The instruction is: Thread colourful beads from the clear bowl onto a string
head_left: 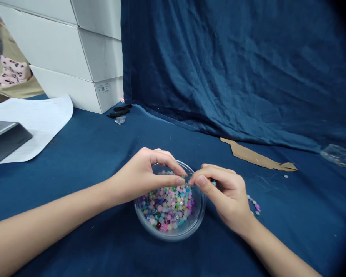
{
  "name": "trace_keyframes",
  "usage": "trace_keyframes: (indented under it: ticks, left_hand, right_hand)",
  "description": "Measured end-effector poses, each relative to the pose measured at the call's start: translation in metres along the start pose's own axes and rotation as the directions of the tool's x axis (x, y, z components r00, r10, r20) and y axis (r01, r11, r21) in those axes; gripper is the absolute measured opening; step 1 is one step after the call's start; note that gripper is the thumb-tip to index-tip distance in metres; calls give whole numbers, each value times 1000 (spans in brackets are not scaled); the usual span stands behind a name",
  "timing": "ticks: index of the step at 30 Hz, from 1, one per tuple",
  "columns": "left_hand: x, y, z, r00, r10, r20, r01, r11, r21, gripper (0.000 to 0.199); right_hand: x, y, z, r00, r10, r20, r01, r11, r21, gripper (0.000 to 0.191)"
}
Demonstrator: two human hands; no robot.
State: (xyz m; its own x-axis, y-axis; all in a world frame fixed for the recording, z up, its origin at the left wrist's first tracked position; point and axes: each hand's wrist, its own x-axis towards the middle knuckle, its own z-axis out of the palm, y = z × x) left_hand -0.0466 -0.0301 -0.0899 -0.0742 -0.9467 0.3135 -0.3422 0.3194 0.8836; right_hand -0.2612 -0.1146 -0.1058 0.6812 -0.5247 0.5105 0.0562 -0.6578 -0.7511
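My left hand (pixel 150 173) reaches over the clear round bowl (pixel 170 234), thumb and forefinger closed on a small greenish bead (pixel 183 176). Many loose pastel beads (pixel 168 207) in pink, blue, purple and green lie inside the bowl. At the bowl's right rim, my right hand (pixel 225 190) is closed in a pinch, its fingertips almost touching the bead. A blue bead (pixel 213 182) shows behind its fingers, apparently part of a beaded string; the thread itself is too thin to see. Past the right wrist, a curved row of beads (pixel 256 207) rests on the cloth.
White boxes (pixel 57 50) are stacked at the back left. Paper sheets (pixel 52 119) and a dark device (pixel 8 138) lie in front of them. Black items (pixel 119 111) and a small plastic bag (pixel 120 120) sit nearby. Torn cardboard (pixel 253 156) and a clear container (pixel 338 155) are at right.
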Motion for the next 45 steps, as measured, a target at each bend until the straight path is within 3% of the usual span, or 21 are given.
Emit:
trace_keyframes:
  ticks: [45]
  left_hand:
    - [-1, 0, 1, 1000, 4, -19, -4, 1000, -5, 9]
  right_hand:
    - [2, -1, -1, 999, 37, 18, -36, 999, -40, 29]
